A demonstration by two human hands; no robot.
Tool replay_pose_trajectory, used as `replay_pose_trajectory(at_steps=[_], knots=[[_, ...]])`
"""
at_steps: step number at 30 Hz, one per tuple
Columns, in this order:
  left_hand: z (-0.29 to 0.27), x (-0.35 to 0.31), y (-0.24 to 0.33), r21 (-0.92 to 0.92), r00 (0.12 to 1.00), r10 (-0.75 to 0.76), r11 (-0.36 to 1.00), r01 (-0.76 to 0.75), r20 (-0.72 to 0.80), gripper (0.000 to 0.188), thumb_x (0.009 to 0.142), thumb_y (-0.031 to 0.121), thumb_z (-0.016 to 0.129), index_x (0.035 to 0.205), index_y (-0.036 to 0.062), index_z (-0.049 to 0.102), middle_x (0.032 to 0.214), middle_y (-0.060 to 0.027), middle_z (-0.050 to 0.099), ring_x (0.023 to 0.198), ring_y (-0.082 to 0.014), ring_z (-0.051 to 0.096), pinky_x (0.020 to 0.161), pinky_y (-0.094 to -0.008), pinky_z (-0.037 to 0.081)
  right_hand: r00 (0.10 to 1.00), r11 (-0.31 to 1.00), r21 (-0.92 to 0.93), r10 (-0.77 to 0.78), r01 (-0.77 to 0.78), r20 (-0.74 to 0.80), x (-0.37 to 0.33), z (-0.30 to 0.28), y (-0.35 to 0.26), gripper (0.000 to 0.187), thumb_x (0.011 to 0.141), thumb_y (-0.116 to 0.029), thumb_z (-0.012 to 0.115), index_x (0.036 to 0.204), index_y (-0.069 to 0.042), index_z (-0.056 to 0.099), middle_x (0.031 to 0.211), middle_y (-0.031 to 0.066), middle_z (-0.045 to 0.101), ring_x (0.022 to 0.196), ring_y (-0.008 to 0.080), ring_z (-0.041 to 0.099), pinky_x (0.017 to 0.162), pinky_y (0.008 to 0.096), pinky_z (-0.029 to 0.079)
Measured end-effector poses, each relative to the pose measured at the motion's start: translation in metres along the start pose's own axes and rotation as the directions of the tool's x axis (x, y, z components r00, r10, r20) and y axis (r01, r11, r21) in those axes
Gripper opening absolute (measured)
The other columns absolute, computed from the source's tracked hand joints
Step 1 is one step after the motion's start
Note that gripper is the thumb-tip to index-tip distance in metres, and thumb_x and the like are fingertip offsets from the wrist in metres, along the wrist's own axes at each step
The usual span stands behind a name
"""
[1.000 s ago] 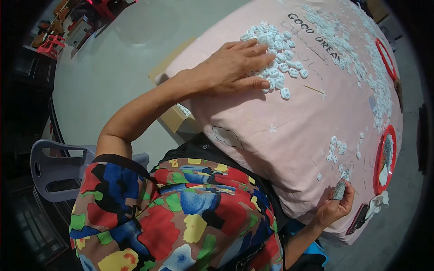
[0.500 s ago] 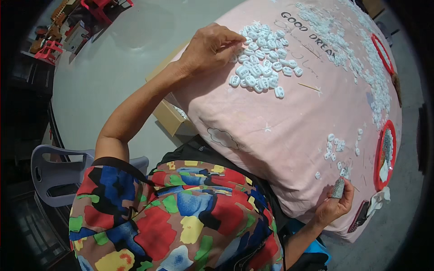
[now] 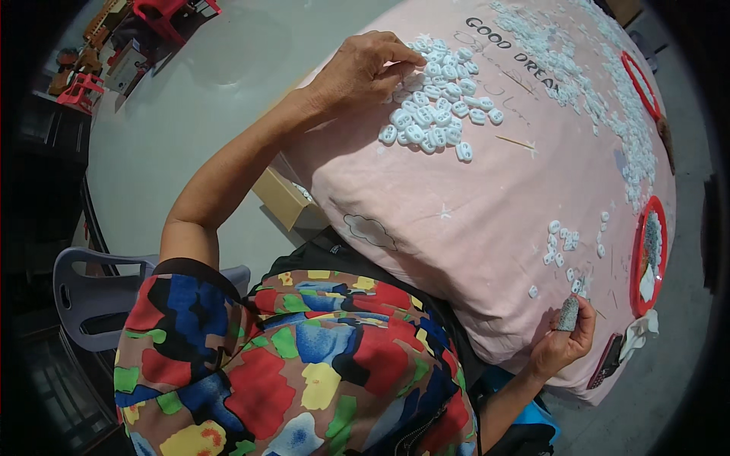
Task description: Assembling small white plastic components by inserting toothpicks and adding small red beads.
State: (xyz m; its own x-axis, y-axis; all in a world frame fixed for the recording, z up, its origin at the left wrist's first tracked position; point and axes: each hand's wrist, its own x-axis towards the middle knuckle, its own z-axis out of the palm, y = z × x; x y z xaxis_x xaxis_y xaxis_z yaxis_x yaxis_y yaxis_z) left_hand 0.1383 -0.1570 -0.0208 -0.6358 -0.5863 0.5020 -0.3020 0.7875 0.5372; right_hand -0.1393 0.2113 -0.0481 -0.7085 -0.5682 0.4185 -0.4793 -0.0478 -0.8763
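At the upper left of the cloth, my left hand reaches over the edge of a pile of small white oval pieces with two holes each. Its thumb and forefinger are brought together at the pile; whether a piece is between them is hidden. My right hand is at the near right of the cloth, fingers curled and thumb bent in. A grey speckled finger cover sits on one of its fingers. Just beyond the fingertips lies a small scatter of white pieces. What the right fingers grip, if anything, is too small to make out.
A pink cloth covers the table. More white bits spread along its far side. A thin stick lies mid-cloth. On the right are a red-rimmed tray and a white crumpled cloth. A cardboard box stands below the table edge.
My left hand has moved slightly right, its fingertips farther over the pile. My right hand has stayed in nearly the same place, still curled. The view has shifted a little.
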Motion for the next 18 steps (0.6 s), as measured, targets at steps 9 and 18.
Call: replay_pose_trajectory(at_steps=[9,18], knots=[[0.010,-0.009,0.046,0.061,0.937,0.300,0.947,-0.315,0.179,0.033,0.086,0.021,0.070,0.118,0.0141,0.068,0.118,-0.0097,0.063,0.117,-0.0260,0.055,0.102,-0.0430,0.042,0.997,0.998,0.011,0.068,-0.068,0.038,0.000,-0.002,0.000,0.018,0.085,0.005,0.053,0.101,0.006,0.062,0.097,0.0063,0.062,0.085,0.0115,0.057,0.079,0.0220,0.046],[0.032,-0.003,0.056,0.143,0.939,0.293,0.937,-0.320,0.180,0.011,0.082,0.008,0.069,0.092,0.0079,0.072,0.099,-0.0077,0.069,0.103,-0.0249,0.062,0.095,-0.0397,0.043,0.998,0.999,-0.006,-0.043,0.043,0.052,0.001,0.003,-0.004,0.012,0.091,-0.002,0.061,0.102,0.002,0.064,0.085,0.0004,0.059,0.061,0.0026,0.042,0.055,0.0161,0.032]])
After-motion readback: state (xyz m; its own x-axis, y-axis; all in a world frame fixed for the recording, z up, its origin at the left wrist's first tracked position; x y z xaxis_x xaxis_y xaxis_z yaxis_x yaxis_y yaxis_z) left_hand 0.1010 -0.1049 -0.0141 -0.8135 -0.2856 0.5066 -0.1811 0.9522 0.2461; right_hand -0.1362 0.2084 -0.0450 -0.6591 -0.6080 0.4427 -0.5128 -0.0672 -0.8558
